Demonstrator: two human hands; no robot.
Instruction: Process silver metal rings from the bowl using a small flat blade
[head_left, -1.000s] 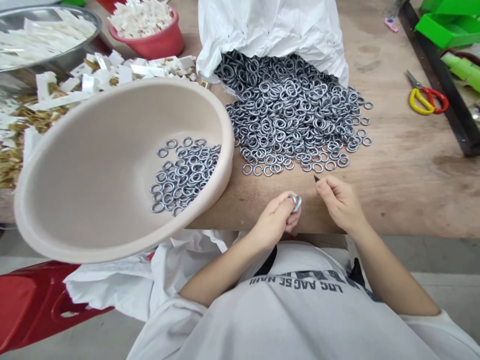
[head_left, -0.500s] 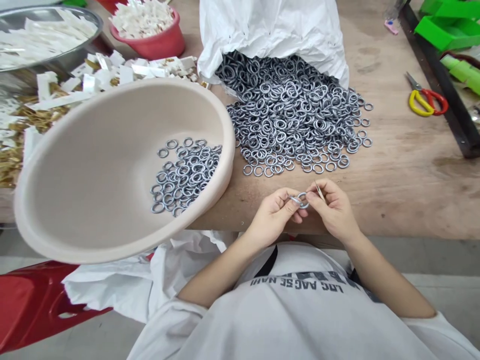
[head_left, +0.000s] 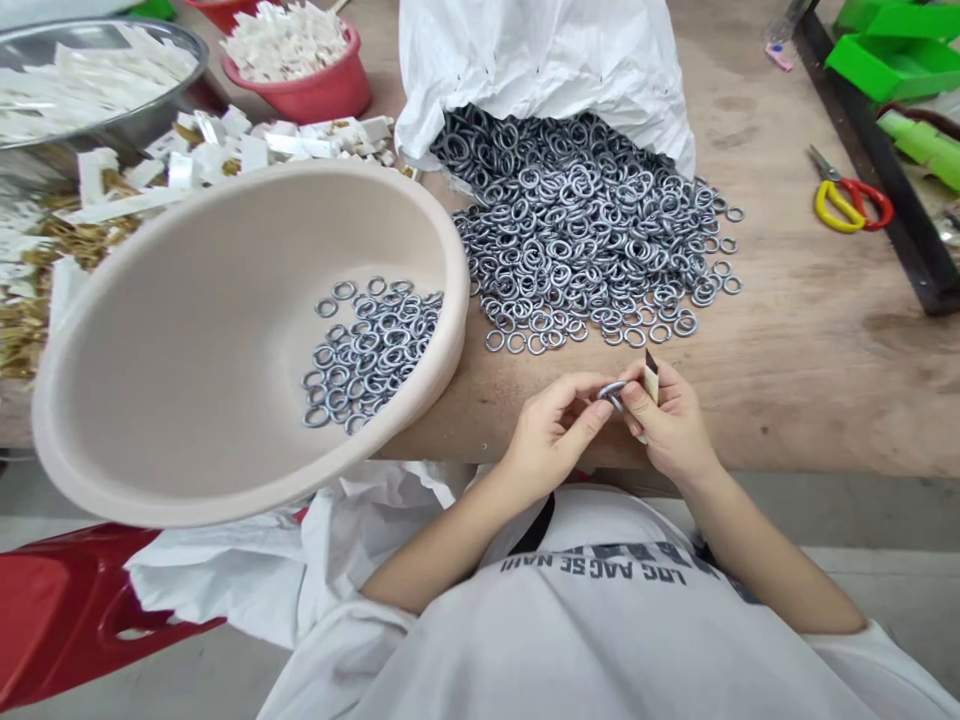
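**Metal ring [head_left: 611,390] pinched between both hands at the table's near edge**

A person in a white shirt works at a wooden table [head_left: 825,380], seen from above. Just over the near edge, a little right of its middle, the two hands meet.

The left hand [head_left: 551,435] has its thumb and first fingers [head_left: 585,415] pressed together on one side of the grey ring, with the remaining fingers curled loosely beneath. The right hand [head_left: 675,425] is closed too. Its thumb tip presses the ring's other side, and its fingers grip a small tool [head_left: 651,368], pale with a dark tip, that stands up behind the ring. The ring is held clear of the table.

Bare wood lies between the hands and the nearest loose rings, and a wide bare stretch runs along the near edge to the right.

To the left, a large beige basin [head_left: 187,330] hangs over the near edge, tilted toward the person. A small heap of rings [head_left: 367,350] sits in its right side.

Behind the hands, a big pile of rings [head_left: 592,240] spreads across the middle of the table, spilling from the mouth of a white sack [head_left: 540,60] at the far edge.

Toward the far right, scissors [head_left: 851,195] with red and yellow handles lie just beside a black rail [head_left: 877,170], with green trays [head_left: 892,50] beyond it.

At the far left are a red bowl [head_left: 315,90] and a steel basin [head_left: 112,60], both holding white pieces.
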